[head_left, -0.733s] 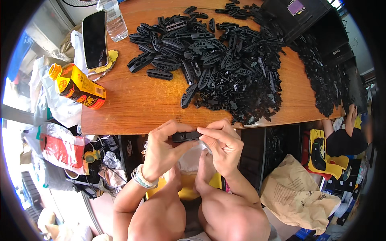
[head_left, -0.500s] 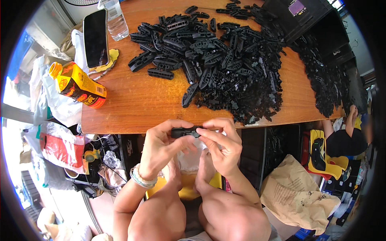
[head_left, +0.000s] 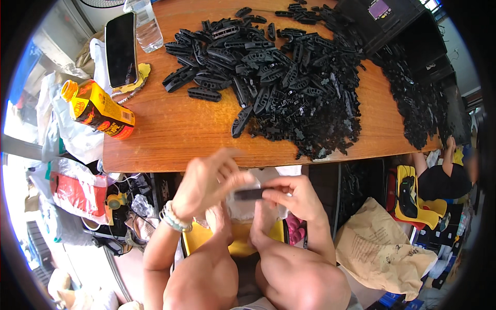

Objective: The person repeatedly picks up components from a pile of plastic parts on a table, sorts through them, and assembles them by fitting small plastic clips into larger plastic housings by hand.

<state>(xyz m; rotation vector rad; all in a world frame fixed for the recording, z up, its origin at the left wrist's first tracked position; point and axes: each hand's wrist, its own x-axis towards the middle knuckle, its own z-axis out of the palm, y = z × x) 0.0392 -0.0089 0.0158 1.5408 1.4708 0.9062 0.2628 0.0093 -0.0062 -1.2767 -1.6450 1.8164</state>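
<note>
Black part (head_left: 249,194) sits between your hands: right hand (head_left: 297,197) pinches one end, left hand (head_left: 207,180) is blurred, loosely spread. Probably light, stiff, slightly slick; grip the long edges.

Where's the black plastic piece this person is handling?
In the head view's middle, the black plastic piece is in the right hand's grip, near the left hand, in front of the wooden table.
</note>
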